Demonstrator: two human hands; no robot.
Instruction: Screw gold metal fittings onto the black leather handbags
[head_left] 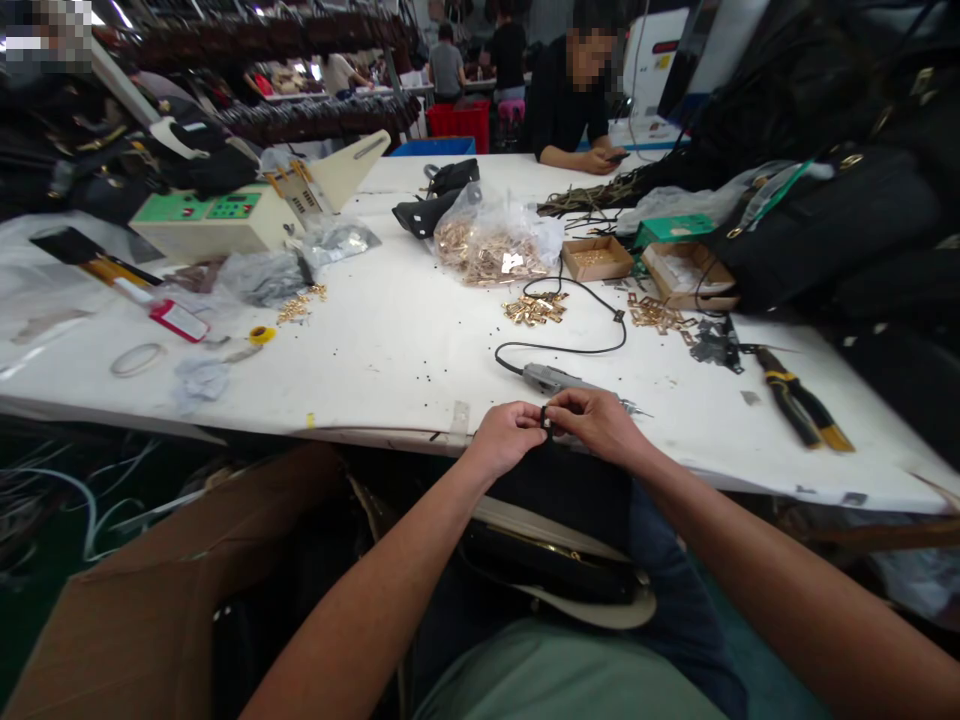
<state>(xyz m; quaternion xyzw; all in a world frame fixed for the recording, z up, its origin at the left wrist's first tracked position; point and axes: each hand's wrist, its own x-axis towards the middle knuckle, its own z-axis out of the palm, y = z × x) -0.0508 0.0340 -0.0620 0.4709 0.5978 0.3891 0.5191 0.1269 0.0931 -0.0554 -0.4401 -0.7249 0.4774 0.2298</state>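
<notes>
At the table's front edge my left hand [508,436] and my right hand [598,420] meet, both closed in a pinch. Between their fingertips is a small black strap piece [547,422]; its exact shape is mostly hidden by the fingers. Below them a black bag [555,500] with a pale lining and a gold zipper rests on my lap, its opening toward me. Just beyond my right hand lies a grey electric screwdriver [559,378] with a black cord.
Gold metal fittings lie in a pile [534,308], in a clear plastic bag [491,245] and near cardboard boxes [598,258]. Pliers [802,400] lie at right, a machine [217,222] at left. Across the white table [375,340] sits a person [570,100] holding a phone.
</notes>
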